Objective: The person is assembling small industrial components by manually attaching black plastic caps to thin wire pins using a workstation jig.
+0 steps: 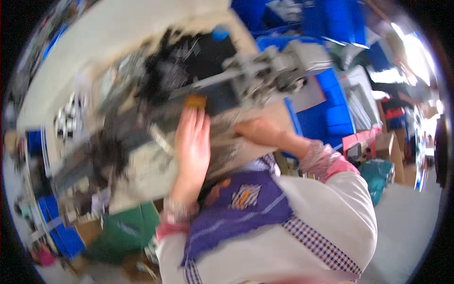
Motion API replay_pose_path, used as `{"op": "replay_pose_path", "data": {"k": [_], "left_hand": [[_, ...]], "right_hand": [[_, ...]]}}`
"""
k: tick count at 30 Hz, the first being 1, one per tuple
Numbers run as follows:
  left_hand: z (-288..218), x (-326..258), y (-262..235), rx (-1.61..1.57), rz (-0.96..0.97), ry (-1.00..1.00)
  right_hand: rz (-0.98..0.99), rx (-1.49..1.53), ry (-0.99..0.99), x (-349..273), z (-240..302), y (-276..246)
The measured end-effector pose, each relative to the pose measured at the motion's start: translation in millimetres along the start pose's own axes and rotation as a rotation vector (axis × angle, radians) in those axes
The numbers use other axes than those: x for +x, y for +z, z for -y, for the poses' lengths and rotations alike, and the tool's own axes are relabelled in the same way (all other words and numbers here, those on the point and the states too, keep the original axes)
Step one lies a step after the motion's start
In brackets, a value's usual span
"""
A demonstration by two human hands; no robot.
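Note:
Motion blur smears much of the view. My left hand lies flat with its fingers stretched forward, the tips at a small orange-yellow block on the edge of a long dark machine bed. To its right, my right hand is closed, fingers curled inward at the front edge of the work surface; what they hold is hidden. Between the hands lies brownish, streaky material, too blurred to name. Just beyond them stands a grey metal mechanism with a bar reaching left.
A heap of black items lies on the pale table behind the machine. Blue plastic bins stand at the right. A green box sits low at the left, and a cardboard box at the far right.

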State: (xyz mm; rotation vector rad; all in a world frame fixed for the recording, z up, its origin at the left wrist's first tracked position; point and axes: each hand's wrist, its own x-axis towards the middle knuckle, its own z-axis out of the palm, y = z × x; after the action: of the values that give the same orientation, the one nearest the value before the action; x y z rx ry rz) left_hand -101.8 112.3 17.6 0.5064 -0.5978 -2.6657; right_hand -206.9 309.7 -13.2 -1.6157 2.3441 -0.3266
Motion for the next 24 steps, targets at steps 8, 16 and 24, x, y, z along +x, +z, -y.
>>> {"op": "replay_pose_path", "data": {"k": [8, 16, 24], "left_hand": [[-96, -116, -72, 1.716, -0.437, 0.867], [-231, -245, -219, 2.19, -1.68, 0.147], [-156, -117, -99, 2.576, -1.081, 0.909]], "right_hand": [[-0.362, 0.437, -0.082, -11, 12, -60], [-0.636, 0.693, -0.268, 8, 12, -106], [-0.488, 0.873, -0.127, 3, 22, -147]]}}
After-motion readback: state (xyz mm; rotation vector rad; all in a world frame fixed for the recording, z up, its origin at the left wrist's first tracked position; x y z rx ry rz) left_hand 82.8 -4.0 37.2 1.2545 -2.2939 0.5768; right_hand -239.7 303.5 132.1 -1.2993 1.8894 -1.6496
